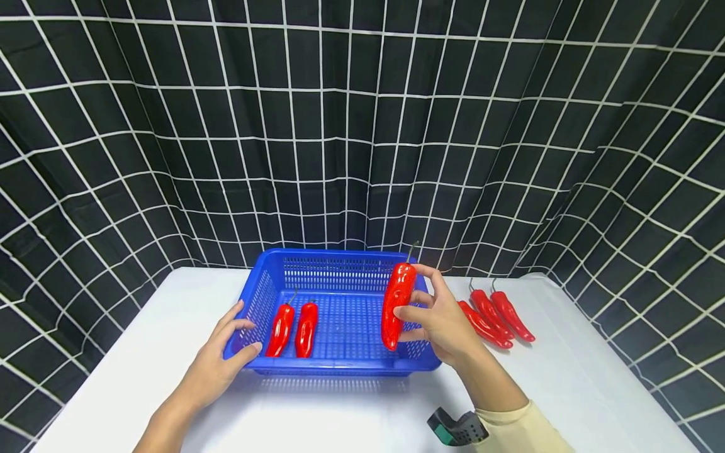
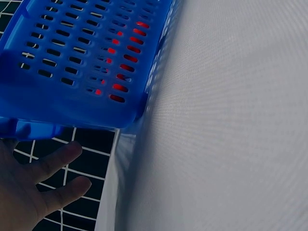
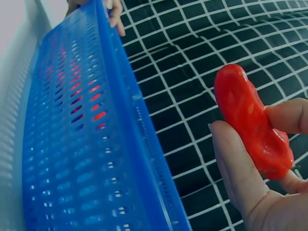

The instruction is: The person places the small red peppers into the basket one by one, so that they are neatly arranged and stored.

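My right hand (image 1: 438,318) pinches a glossy red chili pepper (image 1: 398,302) between thumb and fingers, stem up, over the right part of a blue plastic basket (image 1: 340,363). In the right wrist view the same pepper (image 3: 250,118) shows beside the basket's slotted wall (image 3: 62,159). At the basket's left side is my left hand (image 1: 218,358), fingers spread along the rim. Two more red chili peppers, a left one (image 1: 281,329) and a right one (image 1: 306,329), lie side by side in the basket's left part. The left wrist view shows red through the slots of the basket wall (image 2: 72,106).
Three red chili peppers (image 1: 491,314) lie on the white table (image 1: 589,377) to the right of the basket, partly behind my right hand. A black curtain with a white grid (image 1: 351,157) stands behind and at both sides. My right wrist wears a dark device (image 1: 461,428).
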Available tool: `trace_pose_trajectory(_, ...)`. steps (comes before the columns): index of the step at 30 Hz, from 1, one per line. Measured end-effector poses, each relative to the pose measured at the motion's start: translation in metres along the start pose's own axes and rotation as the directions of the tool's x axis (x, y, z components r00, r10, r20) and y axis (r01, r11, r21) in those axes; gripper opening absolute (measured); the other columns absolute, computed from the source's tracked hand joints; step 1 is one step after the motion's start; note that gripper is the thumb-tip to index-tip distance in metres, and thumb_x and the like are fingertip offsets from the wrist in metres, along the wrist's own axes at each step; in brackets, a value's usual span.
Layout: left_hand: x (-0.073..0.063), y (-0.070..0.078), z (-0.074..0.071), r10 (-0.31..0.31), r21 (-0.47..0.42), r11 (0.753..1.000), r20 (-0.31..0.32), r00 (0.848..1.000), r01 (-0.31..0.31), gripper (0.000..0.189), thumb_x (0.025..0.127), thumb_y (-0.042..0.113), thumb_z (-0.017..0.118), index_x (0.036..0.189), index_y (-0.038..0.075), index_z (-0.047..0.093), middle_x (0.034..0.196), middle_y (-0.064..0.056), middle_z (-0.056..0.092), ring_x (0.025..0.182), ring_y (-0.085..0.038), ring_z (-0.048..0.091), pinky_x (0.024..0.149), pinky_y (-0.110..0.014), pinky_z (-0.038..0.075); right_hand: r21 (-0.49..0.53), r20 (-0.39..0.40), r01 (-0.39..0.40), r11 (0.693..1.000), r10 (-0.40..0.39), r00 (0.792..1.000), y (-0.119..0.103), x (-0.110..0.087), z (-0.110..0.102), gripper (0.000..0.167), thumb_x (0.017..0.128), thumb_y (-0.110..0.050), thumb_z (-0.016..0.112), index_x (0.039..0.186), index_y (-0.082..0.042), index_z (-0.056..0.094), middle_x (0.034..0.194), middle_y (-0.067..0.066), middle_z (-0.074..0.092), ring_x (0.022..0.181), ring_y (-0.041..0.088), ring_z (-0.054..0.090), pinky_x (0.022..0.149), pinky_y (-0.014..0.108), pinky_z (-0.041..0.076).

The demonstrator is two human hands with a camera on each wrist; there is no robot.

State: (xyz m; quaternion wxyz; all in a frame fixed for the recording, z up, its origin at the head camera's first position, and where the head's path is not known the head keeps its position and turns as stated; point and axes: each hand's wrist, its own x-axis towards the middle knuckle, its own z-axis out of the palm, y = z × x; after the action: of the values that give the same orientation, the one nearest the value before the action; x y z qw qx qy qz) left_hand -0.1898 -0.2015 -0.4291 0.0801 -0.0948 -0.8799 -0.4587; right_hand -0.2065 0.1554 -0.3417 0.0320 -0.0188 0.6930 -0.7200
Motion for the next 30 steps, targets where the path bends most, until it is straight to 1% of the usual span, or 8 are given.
trace_pose_trajectory(3, 0.000, 0.000, -0.001, 0.001, -0.001, 1.000, 0.001, 1.000, -0.001, 0.034, 0.093, 0.028, 0.064, 0.120, 0.010, 0.056, 0.158, -0.006, 0.018, 0.141, -0.044, 0.015, 0.098, -0.075, 0.018, -0.003, 0.009, -0.016, 1.000, 0.016, 1.000, 0.003, 0.007, 0.005, 0.080, 0.078, 0.004, 0.073, 0.140, -0.025, 0.032, 0.116, 0.022, 0.054, 0.105, 0.040, 0.059, 0.065, 0.052, 0.056)
trace_pose_trajectory(9, -0.001, 0.000, -0.001, 0.019, -0.004, 1.000, -0.003, 1.000, -0.019, 0.033, 0.092, 0.025, 0.065, 0.119, 0.008, 0.056, 0.158, -0.009, 0.019, 0.140, -0.045, 0.015, 0.098, -0.074, 0.017, 0.006, 0.063, -0.020, 1.000, 0.020, 0.998, 0.007, 0.016, 0.013, 0.079, 0.078, 0.007, 0.070, 0.140, -0.025, 0.033, 0.113, 0.024, 0.054, 0.102, 0.042, 0.059, 0.063, 0.054, 0.055)
trace_pose_trajectory(17, -0.001, 0.001, 0.000, 0.030, -0.005, 1.000, -0.008, 1.000, -0.030, 0.033, 0.092, 0.026, 0.065, 0.118, 0.007, 0.056, 0.157, -0.009, 0.020, 0.140, -0.045, 0.015, 0.098, -0.075, 0.017, -0.004, 0.096, -0.022, 1.000, 0.022, 0.995, 0.010, 0.023, 0.021, 0.077, 0.078, 0.008, 0.070, 0.139, -0.024, 0.035, 0.107, 0.025, 0.056, 0.094, 0.040, 0.064, 0.061, 0.054, 0.055)
trace_pose_trajectory(21, -0.001, 0.000, 0.000, 0.030, -0.007, 1.000, -0.008, 1.000, -0.030, 0.033, 0.092, 0.026, 0.065, 0.119, 0.008, 0.056, 0.157, -0.009, 0.020, 0.140, -0.045, 0.015, 0.098, -0.075, 0.017, -0.010, 0.132, -0.021, 1.000, 0.023, 0.991, 0.011, 0.026, 0.026, 0.075, 0.079, 0.007, 0.069, 0.138, -0.021, 0.034, 0.104, 0.025, 0.057, 0.092, 0.038, 0.065, 0.061, 0.054, 0.055)
trace_pose_trajectory(24, -0.002, 0.000, 0.000, 0.030, -0.013, 0.999, -0.008, 1.000, -0.031, 0.033, 0.092, 0.025, 0.066, 0.119, 0.008, 0.056, 0.157, -0.009, 0.020, 0.140, -0.045, 0.015, 0.098, -0.075, 0.017, -0.004, 0.163, -0.024, 1.000, 0.024, 0.986, 0.013, 0.029, 0.030, 0.072, 0.080, 0.008, 0.067, 0.138, -0.018, 0.032, 0.101, 0.025, 0.057, 0.086, 0.036, 0.066, 0.060, 0.054, 0.055)
trace_pose_trajectory(28, -0.002, 0.000, 0.000, 0.035, -0.022, 0.999, -0.010, 0.999, -0.035, 0.033, 0.092, 0.025, 0.066, 0.118, 0.008, 0.056, 0.157, -0.008, 0.020, 0.140, -0.046, 0.015, 0.098, -0.075, 0.017, -0.007, 0.190, -0.039, 0.999, 0.040, 0.981, 0.017, 0.033, 0.035, 0.072, 0.080, 0.009, 0.066, 0.137, -0.017, 0.031, 0.097, 0.025, 0.057, 0.080, 0.035, 0.066, 0.061, 0.055, 0.055)
trace_pose_trajectory(30, -0.002, -0.001, 0.001, 0.036, -0.025, 0.999, -0.011, 0.999, -0.036, 0.033, 0.092, 0.025, 0.066, 0.118, 0.008, 0.057, 0.157, -0.008, 0.020, 0.140, -0.045, 0.015, 0.098, -0.075, 0.017, -0.014, 0.197, -0.051, 0.999, 0.052, 0.979, 0.019, 0.035, 0.037, 0.073, 0.080, 0.009, 0.066, 0.138, -0.016, 0.031, 0.096, 0.025, 0.057, 0.080, 0.035, 0.066, 0.061, 0.055, 0.055)
